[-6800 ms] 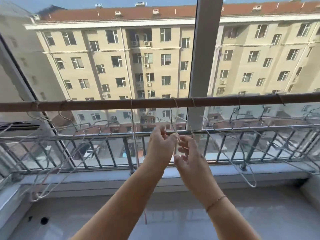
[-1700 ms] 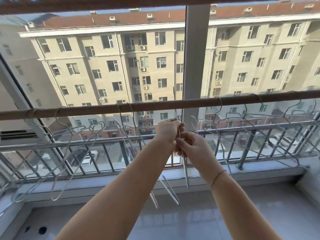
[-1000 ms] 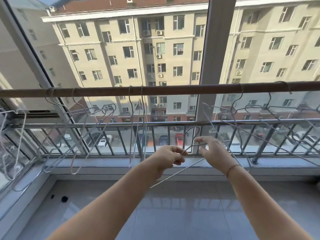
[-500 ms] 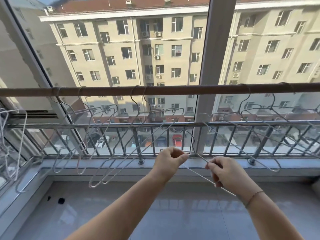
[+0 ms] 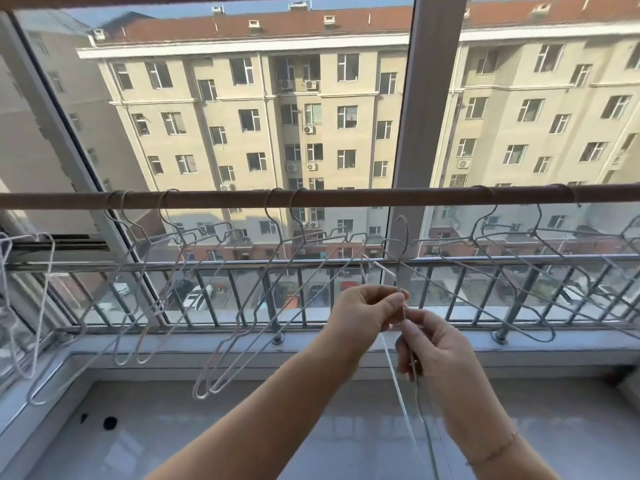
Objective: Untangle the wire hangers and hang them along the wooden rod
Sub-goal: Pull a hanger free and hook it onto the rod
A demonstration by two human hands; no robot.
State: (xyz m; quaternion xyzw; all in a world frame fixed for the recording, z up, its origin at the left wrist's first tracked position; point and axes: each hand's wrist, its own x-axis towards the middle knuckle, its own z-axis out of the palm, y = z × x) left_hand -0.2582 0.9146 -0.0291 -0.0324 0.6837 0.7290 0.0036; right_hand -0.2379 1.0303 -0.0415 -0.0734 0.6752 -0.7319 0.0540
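Now the hands have closed in on each other: half a second ago they were apart with the loose hanger (image 5: 401, 396) slung slantwise between them, and at this moment they sit almost touching, the wire turned on end. The left hand (image 5: 367, 315) pinches it between thumb and fingertips just under the neck. The right hand (image 5: 434, 351), directly below, has its fingers curled round the same strand. The hook stands free in the air, under the wooden rod (image 5: 346, 198) and not on it, between the middle pair of hung hangers (image 5: 203, 392) and the right-hand hangers (image 5: 545, 339). The rod sits a little lower in view than before. Downward the loose hanger's wires run off the bottom edge, so its shoulders and base are cut off. Against the railing (image 5: 207, 264) and the crossing wires on the right, which strand belongs to which is hard to tell. What the far-left hangers (image 5: 29, 374) hang from is not clear.
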